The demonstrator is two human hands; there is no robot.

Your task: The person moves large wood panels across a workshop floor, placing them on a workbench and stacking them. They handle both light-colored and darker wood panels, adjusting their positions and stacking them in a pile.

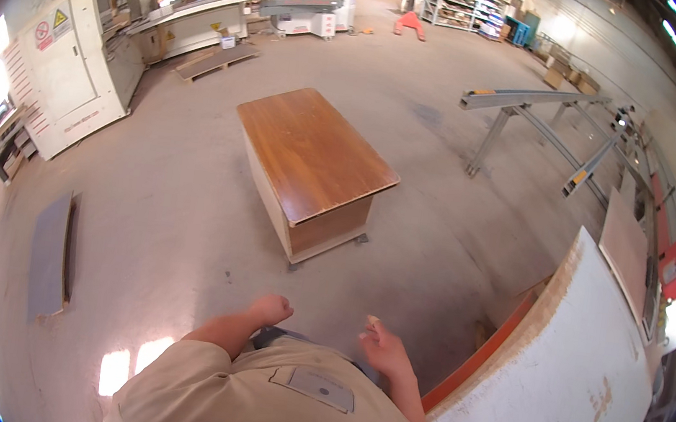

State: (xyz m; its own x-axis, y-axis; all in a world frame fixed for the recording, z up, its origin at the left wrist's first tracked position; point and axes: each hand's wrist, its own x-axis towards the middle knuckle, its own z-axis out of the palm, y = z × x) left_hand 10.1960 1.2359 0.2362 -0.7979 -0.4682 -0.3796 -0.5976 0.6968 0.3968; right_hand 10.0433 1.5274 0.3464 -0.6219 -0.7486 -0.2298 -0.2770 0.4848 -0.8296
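Note:
My left hand [271, 310] is closed in a fist in front of my tan shirt [279, 415], and nothing shows in it. To its right, my right hand [385, 348] has curled fingers. A small pale tan bit shows at its fingertips, too small to make out. Both hands are in the air, apart from any furniture. Ahead of them stands a wooden cabinet [315, 153] with a glossy brown top and paler sides.
A large white panel [552, 389] with a rough brown edge is close on my right. Beyond it stands a grey metal roller frame [537, 105]. A grey board [50, 256] lies on the left floor. White machines [68, 68] and a red pallet jack [410, 24] are farther off.

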